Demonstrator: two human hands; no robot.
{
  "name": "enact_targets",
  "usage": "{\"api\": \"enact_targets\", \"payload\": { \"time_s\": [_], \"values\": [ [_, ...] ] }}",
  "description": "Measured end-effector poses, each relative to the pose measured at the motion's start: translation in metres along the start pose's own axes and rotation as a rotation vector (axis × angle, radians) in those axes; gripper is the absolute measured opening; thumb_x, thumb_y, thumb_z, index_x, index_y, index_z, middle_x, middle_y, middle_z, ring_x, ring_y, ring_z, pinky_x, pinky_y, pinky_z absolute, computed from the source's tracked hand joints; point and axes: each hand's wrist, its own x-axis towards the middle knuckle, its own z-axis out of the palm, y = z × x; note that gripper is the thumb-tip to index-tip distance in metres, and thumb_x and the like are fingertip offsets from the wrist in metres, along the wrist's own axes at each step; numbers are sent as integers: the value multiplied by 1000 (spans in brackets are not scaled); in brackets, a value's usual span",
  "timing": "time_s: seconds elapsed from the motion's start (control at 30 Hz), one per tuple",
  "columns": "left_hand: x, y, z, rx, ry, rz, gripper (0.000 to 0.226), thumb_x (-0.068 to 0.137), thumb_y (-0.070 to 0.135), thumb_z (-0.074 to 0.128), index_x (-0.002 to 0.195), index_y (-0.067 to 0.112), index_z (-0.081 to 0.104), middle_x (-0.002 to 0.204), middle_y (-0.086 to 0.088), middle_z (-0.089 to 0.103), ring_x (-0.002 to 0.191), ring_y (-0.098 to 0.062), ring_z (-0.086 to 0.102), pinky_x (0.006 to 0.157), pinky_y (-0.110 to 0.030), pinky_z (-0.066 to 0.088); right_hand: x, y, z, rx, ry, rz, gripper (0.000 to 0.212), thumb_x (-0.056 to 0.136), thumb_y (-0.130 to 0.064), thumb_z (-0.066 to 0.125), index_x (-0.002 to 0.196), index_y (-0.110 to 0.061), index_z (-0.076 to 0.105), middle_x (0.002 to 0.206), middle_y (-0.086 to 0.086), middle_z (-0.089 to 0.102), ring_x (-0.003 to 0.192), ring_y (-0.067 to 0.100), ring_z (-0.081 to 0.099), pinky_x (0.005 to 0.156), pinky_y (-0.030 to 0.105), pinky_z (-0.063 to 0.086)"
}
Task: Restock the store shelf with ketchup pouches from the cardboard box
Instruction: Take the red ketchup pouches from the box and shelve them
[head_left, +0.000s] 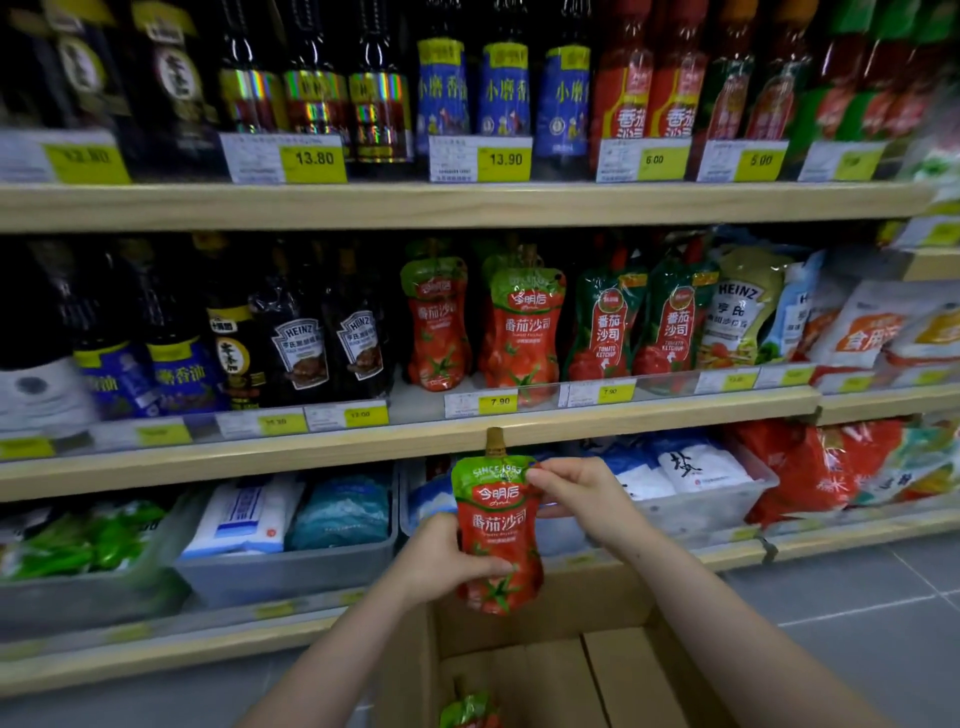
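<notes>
Low in the middle of the frame, the person holds 1 ketchup pouch (497, 530) up over the open cardboard box (545, 670), just below the middle shelf (415, 441). The left hand (447, 561) grasps its lower body from the side, thumb across the printed front, while the right hand (576, 488) pinches the upper right corner near the green top. That 2-handed grip looks meant to steady and square the floppy pouch, label forward, before it goes up. Its long axis runs vertical, cap pointing up toward the shelf edge, front facing the camera.

2 matching pouches (522, 332) stand in the middle of the frame on that shelf, above the 7.90 price tag (497, 402), so I'd guess the slot is there. Another pouch (470, 709) shows at the bottom edge, inside the box.
</notes>
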Motion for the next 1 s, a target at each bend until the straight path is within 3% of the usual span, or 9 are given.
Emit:
{"api": "enact_targets", "payload": {
  "time_s": [0.1,0.23,0.37,0.43,0.53,0.67,0.77,0.87,1.0],
  "values": [
    [-3,7,-11,-9,-6,-8,43,55,40,85,93,29,68,93,11,72,88,-1,67,80,-25,54,3,-12,1,15,-31,25,22,89,-20,57,72,-18,71,70,-5,72,72,8,69,64,20,56],
    [-8,10,-21,-53,-39,2,49,59,34,85,103,25,64,103,4,71,97,-8,66,86,-31,54,6,-20,5,78,-14,29,18,87,-21,59,78,-16,73,71,-4,74,72,9,70,60,19,55],
    [-11,9,-22,-41,17,18,37,62,28,84,93,30,65,96,7,72,91,-8,68,85,-31,55,5,-16,9,74,32,5,14,87,-22,60,85,-17,73,81,-1,74,80,12,70,68,24,58],
    [-10,12,-22,-17,51,27,34,63,29,84,91,32,65,94,8,72,88,-7,68,82,-29,55,4,-14,12,53,-16,-8,10,85,-19,63,90,-21,70,85,-4,74,83,9,69,73,25,58],
    [-9,15,-23,-32,66,52,36,62,30,84,92,34,65,93,11,72,88,-4,68,77,-23,55,1,-9,20,21,-92,0,13,83,-13,65,92,-22,67,82,-11,73,81,4,69,66,19,56],
    [-10,14,-30,-163,104,116,43,59,27,86,96,31,65,95,11,73,93,-8,68,78,-22,54,6,-14,21,71,-25,-6,12,84,-11,63,93,-18,67,92,3,72,80,8,69,72,28,58],
    [1,29,-45,-172,183,180,37,64,14,83,95,28,67,92,8,74,91,-10,68,81,-28,54,16,-33,20,87,-10,-77,14,83,-6,62,95,-13,67,96,11,70,82,13,67,77,30,55],
    [20,58,-71,-158,281,280,39,65,7,82,91,31,67,87,11,74,86,-7,68,75,-22,53,34,-61,14,100,28,-239,19,79,-1,66,92,-15,68,91,2,71,82,6,68,78,21,55],
    [49,98,-109,-95,403,427,33,69,9,79,89,33,68,86,14,73,84,-2,67,75,-18,53,70,-98,10,-32,60,-376,16,79,-10,69,90,-21,67,87,-14,71,82,-4,66,71,10,51]
  ]
}}
